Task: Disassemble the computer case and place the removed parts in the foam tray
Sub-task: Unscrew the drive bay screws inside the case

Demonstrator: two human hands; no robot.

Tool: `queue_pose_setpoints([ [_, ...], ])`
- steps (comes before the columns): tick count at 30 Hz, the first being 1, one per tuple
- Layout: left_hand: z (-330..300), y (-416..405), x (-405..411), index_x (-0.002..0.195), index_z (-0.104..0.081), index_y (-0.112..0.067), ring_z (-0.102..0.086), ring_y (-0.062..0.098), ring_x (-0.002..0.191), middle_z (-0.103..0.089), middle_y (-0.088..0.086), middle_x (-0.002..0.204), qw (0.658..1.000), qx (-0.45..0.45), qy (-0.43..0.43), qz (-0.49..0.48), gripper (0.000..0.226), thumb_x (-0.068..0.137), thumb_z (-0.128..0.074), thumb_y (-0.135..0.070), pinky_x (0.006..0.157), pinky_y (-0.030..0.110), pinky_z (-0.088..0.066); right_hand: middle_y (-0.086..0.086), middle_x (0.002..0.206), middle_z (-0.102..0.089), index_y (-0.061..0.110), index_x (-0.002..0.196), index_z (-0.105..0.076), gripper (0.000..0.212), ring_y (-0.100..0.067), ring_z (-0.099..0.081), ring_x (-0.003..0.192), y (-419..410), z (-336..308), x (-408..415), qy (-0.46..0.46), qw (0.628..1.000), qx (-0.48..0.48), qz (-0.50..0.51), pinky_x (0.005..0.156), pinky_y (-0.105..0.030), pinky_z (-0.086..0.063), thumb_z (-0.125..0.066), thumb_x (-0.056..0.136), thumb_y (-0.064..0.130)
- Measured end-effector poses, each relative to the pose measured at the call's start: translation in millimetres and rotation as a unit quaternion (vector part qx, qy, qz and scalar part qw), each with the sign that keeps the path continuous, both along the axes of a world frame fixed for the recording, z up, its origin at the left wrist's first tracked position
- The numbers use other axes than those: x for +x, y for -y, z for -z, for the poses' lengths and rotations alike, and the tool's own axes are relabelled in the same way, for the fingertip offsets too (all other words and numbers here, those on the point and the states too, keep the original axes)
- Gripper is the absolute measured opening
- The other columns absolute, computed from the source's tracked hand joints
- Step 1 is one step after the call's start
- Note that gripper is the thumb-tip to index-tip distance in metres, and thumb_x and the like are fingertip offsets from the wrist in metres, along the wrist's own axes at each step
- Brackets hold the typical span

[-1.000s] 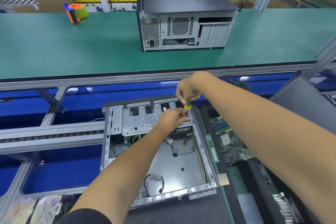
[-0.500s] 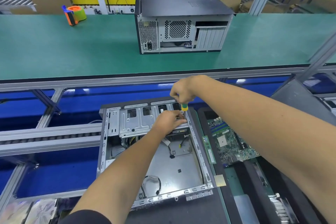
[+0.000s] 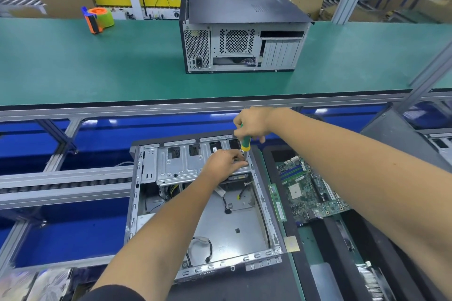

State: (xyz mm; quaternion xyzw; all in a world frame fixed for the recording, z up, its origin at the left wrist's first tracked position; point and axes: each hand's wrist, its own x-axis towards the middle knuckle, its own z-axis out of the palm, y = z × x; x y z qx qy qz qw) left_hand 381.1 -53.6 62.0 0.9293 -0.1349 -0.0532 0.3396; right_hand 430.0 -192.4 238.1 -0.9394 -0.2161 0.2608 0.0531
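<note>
An opened computer case (image 3: 244, 227) lies flat in front of me, its side panel off. A silver drive cage (image 3: 181, 164) spans its far end. My right hand (image 3: 252, 124) grips a green and yellow screwdriver (image 3: 245, 143) upright over the cage's right corner. My left hand (image 3: 226, 162) rests on the cage just beside the tip, fingers curled at the screw spot; whether they pinch anything is hidden. A removed motherboard (image 3: 310, 188) lies in a black foam tray (image 3: 271, 168) to the right of the case.
A second, closed computer case (image 3: 239, 32) stands on the green conveyor belt (image 3: 97, 63) beyond. An orange and green tape dispenser (image 3: 99, 18) sits at the belt's far left. Loose cables (image 3: 203, 249) lie in the case bottom. A dark panel (image 3: 401, 134) leans at right.
Both hands have stayed at the drive cage's right corner. My head has tilted, so the whole scene has slid slightly down and left in view.
</note>
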Motion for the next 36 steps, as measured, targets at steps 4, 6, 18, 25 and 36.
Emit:
queue_pose_setpoints([
  [4, 0, -2, 0, 0.102, -0.076, -0.025, -0.067, 0.012, 0.089, -0.076, -0.009, 0.099, 0.999, -0.049, -0.008, 0.001, 0.018, 0.092, -0.073, -0.04, 0.081, 0.037, -0.056, -0.01, 0.074, -0.074, 0.014, 0.086, -0.054, 0.016, -0.02, -0.065, 0.049, 2, -2, 1, -0.003, 1.0, -0.005, 0.001, 0.063, -0.031, -0.054, -0.058, 0.092, 0.028],
  [6, 1, -2, 0, 0.101, -0.077, -0.024, -0.068, 0.011, 0.088, -0.077, -0.01, 0.097, 0.997, -0.074, -0.007, -0.007, 0.014, 0.093, -0.073, -0.035, 0.082, 0.039, -0.056, -0.006, 0.069, -0.072, 0.016, 0.086, -0.055, 0.015, -0.02, -0.062, 0.051, 4, -7, 3, 0.008, 1.0, -0.029, -0.009, 0.059, -0.029, -0.048, -0.058, 0.091, 0.03],
  [18, 2, -3, 0, 0.102, -0.076, -0.027, -0.066, 0.008, 0.083, -0.076, -0.013, 0.096, 0.996, -0.086, -0.018, -0.007, 0.013, 0.091, -0.074, -0.035, 0.078, 0.039, -0.057, 0.006, 0.047, -0.062, 0.019, 0.077, -0.058, 0.016, -0.017, -0.055, 0.055, 17, -11, 9, 0.022, 0.999, 0.005, 0.025, 0.059, -0.031, -0.038, -0.06, 0.086, 0.031],
  [25, 3, -1, 2, 0.097, -0.075, -0.033, -0.057, -0.006, 0.069, -0.067, -0.023, 0.078, 0.998, -0.057, -0.019, -0.015, 0.009, 0.094, -0.071, -0.041, 0.059, 0.022, -0.038, 0.002, 0.053, -0.065, 0.017, 0.076, -0.057, 0.02, -0.014, -0.056, 0.05, 17, -3, 9, 0.016, 0.998, 0.032, 0.043, 0.056, -0.03, -0.039, -0.058, 0.093, 0.027],
  [36, 3, -2, 3, 0.103, -0.075, -0.027, -0.058, 0.006, 0.074, -0.073, -0.011, 0.089, 0.999, -0.033, -0.004, 0.006, 0.018, 0.097, -0.067, -0.041, 0.068, 0.03, -0.049, -0.016, 0.072, -0.071, 0.008, 0.092, -0.064, 0.021, -0.025, -0.059, 0.056, 18, 1, 11, -0.016, 0.993, 0.067, 0.098, 0.062, -0.034, -0.051, -0.051, 0.099, 0.023],
])
